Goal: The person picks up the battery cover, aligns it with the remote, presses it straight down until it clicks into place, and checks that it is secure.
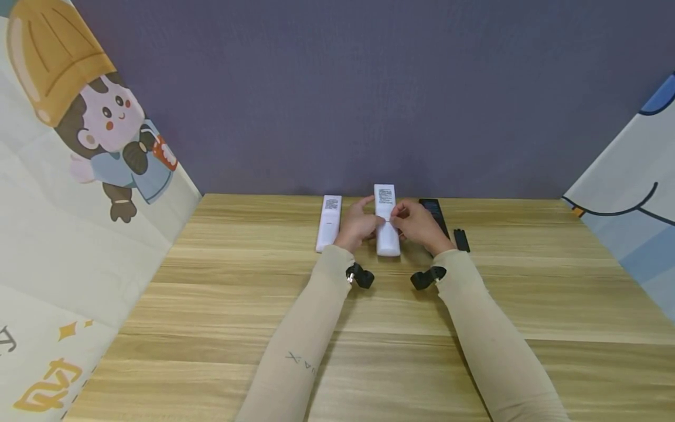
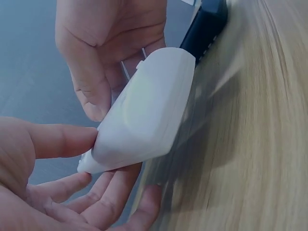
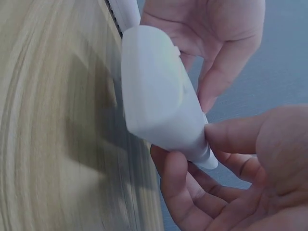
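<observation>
A white remote control (image 1: pixel 388 241) is held between both hands, its back with a printed label facing up, its near end toward me. My left hand (image 1: pixel 357 226) grips it from the left, with the thumb on top and fingers underneath, as the left wrist view shows. From the other side my right hand (image 1: pixel 420 227) holds it, thumb against the back near the middle seam and fingers below. In both wrist views the remote's smooth white end (image 2: pixel 154 106) is tilted and raised off the table.
Left of the hands lies another white remote (image 1: pixel 328 230), label up. A black remote (image 1: pixel 435 212), partly hidden by the right hand, lies on the right, with a small black cover (image 1: pixel 461 240) beside it. The wooden table (image 1: pixel 253 281) meets a dark grey panel (image 1: pixel 369 105) behind.
</observation>
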A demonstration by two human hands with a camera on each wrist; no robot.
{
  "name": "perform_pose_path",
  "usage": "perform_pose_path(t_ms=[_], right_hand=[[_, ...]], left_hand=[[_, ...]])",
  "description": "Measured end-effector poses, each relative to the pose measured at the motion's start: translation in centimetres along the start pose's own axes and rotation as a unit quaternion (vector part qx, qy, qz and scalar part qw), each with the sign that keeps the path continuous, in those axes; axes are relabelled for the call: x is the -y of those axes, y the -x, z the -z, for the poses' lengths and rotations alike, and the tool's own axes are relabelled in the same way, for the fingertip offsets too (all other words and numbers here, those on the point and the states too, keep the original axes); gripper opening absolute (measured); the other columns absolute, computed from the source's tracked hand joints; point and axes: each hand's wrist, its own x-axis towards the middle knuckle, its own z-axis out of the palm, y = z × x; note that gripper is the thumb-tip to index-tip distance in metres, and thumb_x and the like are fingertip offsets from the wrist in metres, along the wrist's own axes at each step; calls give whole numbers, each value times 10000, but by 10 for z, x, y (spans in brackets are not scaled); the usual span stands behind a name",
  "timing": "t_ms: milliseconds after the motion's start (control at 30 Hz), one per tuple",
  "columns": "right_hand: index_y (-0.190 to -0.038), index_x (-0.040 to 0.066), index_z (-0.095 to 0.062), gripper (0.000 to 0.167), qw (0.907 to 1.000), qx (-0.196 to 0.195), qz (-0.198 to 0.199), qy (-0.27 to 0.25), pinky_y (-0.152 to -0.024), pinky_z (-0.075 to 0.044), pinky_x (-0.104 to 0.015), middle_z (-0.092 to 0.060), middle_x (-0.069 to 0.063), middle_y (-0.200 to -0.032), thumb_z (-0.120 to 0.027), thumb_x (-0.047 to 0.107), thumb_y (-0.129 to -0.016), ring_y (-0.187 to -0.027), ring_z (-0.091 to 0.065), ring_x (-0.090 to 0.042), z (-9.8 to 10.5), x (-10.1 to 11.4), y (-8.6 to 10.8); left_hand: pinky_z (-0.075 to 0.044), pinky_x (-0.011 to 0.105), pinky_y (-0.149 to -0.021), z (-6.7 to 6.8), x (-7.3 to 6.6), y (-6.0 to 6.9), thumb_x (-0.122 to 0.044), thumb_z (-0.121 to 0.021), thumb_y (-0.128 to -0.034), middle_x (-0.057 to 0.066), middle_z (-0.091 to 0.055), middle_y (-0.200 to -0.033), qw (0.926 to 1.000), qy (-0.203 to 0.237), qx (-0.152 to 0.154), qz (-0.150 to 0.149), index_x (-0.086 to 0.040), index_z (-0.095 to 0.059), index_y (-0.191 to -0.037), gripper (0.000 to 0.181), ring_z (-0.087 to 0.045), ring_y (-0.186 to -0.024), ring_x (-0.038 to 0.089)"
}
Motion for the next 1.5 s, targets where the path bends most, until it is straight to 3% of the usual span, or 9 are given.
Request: perform_pose_path(t_ms=[100,300,633,900,1233,1500], right_hand=[[-1154,39,-567,154,10000,16,-31,2,-777,-598,-425,-633,-181,-1172,-559,139,-1037,-886,-650,-286,-1,0,0],[-1159,33,-563,164,9999,102,-65,34,-754,-587,-381,-638,-189,-1178,-557,143,-1038,-885,-649,-282,-2,-2,-2],[-1165,16,-567,183,9994,88,31,339,-647,-532,-235,-648,-199,-1164,-548,151,-1043,-796,-629,-194,-6,-7,-6],[-1160,10,-561,174,9989,76,113,455,-653,-527,-229,-649,-208,-1158,-546,133,-1037,-811,-630,-201,-9,-8,-7],[-1156,1,-562,181,9987,70,183,467,-654,-528,-222,-644,-213,-1148,-580,99,-1005,-819,-632,-202,-12,-11,-8],[-1175,10,-564,210,9979,57,211,616,-686,-513,-245,-643,-221,-1190,-596,122,-1000,-890,-632,-238,-13,-14,-10]], left_hand=[[-610,407,-851,0,0,1,16,-693,-892,192,-612,-1367,9997,-239,-32,-74,-161,-503,-1511,672,-676,-919,233],[-623,396,-812,-1,0,2,39,-688,-886,207,-651,-1312,9991,-404,-41,-74,-110,-529,-1482,635,-720,-930,287],[-561,384,-922,1,1,2,58,-707,-835,170,-636,-1364,9952,-970,-92,-33,-141,-550,-1468,682,-646,-1099,287],[-558,357,-821,1,2,2,84,-688,-787,152,-650,-1328,9927,-1200,-115,0,-148,-546,-1470,736,-637,-1003,266],[-520,285,-686,0,6,1,97,-681,-759,148,-695,-1206,9895,-1411,-189,-240,-115,-561,-1455,737,-631,-896,237],[-531,309,-739,0,7,1,94,-687,-756,160,-693,-1249,9883,-1487,-212,-252,-108,-564,-1452,735,-641,-949,262]])
